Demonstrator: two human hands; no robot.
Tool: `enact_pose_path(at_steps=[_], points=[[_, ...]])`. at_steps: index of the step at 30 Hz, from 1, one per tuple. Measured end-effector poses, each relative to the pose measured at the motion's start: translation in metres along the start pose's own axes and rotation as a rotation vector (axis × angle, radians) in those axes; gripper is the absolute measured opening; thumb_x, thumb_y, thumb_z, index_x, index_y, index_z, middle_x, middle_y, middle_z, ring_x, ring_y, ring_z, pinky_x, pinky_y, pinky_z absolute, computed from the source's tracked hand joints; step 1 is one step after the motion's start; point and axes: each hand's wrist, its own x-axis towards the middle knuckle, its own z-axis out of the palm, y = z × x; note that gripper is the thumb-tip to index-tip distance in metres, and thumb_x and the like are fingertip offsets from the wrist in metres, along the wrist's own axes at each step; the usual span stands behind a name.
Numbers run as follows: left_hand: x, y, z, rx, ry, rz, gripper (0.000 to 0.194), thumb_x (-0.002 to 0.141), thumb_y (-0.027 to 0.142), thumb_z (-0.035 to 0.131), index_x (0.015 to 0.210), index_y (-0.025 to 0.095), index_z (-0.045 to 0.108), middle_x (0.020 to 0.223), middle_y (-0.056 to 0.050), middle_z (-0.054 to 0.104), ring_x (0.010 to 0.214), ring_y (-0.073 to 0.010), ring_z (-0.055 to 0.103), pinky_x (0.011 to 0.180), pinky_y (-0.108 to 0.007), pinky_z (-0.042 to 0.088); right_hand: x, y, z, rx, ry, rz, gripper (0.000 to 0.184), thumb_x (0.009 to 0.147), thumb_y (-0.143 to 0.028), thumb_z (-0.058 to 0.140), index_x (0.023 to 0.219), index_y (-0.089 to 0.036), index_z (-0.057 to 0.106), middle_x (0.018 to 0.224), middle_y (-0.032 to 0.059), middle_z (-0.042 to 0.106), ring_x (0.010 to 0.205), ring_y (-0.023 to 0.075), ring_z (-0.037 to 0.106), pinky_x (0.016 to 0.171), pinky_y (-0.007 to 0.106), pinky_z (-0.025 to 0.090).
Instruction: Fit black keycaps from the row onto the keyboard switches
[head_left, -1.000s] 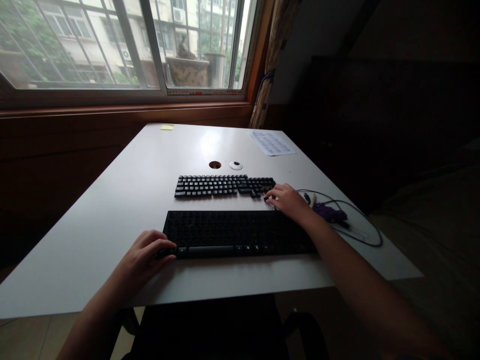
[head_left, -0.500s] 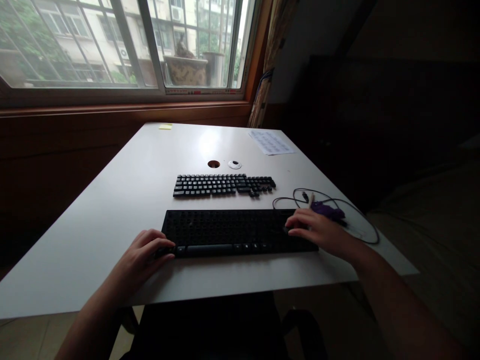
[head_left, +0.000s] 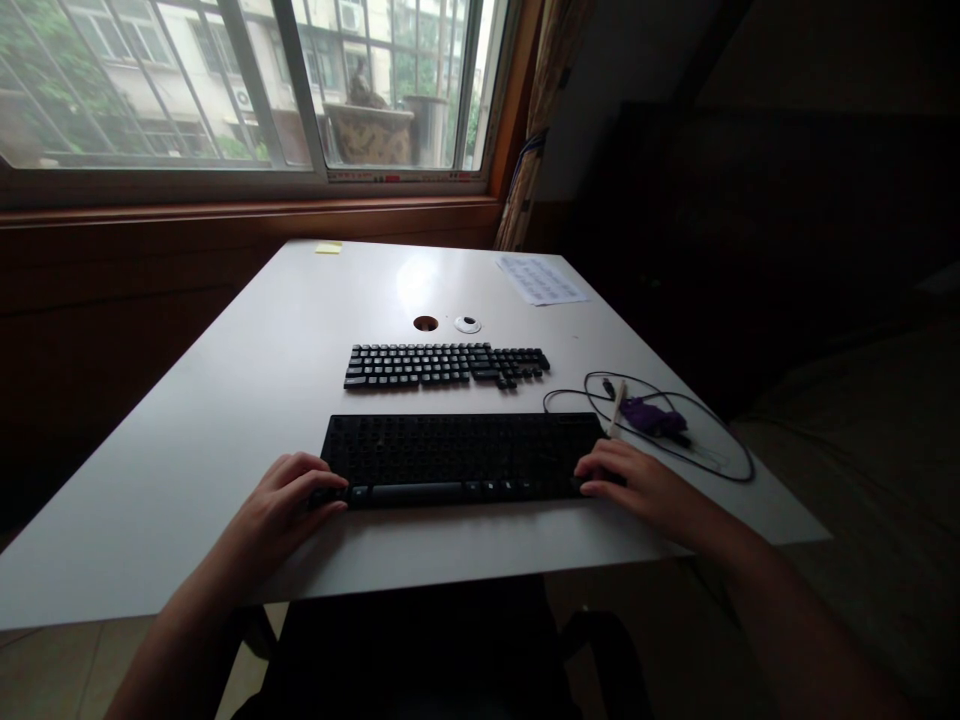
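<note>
A black keyboard [head_left: 457,452] lies on the white table, most of its key places without caps. Its front row carries a long space bar [head_left: 418,494] and a few other caps. My left hand [head_left: 289,500] is closed around the keyboard's left front corner. At the right front end, my right hand [head_left: 622,480] has its thumb and fingers pinched low over the keys; what lies between them is too dark to make out. Behind the keyboard, loose black keycaps [head_left: 409,365] stand in rows laid out like a keyboard.
To the right, a cable [head_left: 739,440] loops around a purple cloth-like thing [head_left: 654,416] and a pale stick [head_left: 617,405]. Printed sheets [head_left: 544,280] and a yellow note [head_left: 328,247] lie at the back. The tabletop has a round hole [head_left: 426,324] beside a white ring [head_left: 468,325].
My right hand has moved down and slightly right, from the middle of the keyboard's right part to its front right end. My left hand stays at the left corner.
</note>
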Motion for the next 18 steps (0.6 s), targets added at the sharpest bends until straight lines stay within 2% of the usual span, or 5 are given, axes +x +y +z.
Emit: enact_pose_path(at_steps=[18], points=[[0.0005, -0.0002, 0.0, -0.013, -0.002, -0.007, 0.018, 0.095, 0.039, 0.067, 0.107, 0.026, 0.072, 0.107, -0.006, 0.063, 0.096, -0.0215, 0.064, 0.081, -0.034, 0.058, -0.0022, -0.0082, 0.0041, -0.005, -0.013, 0.039, 0.015, 0.096, -0.034, 0.06, 0.098, -0.023, 0.07, 0.097, 0.0064, 0.064, 0.094, 0.0234, 0.062, 0.086, 0.039, 0.05]])
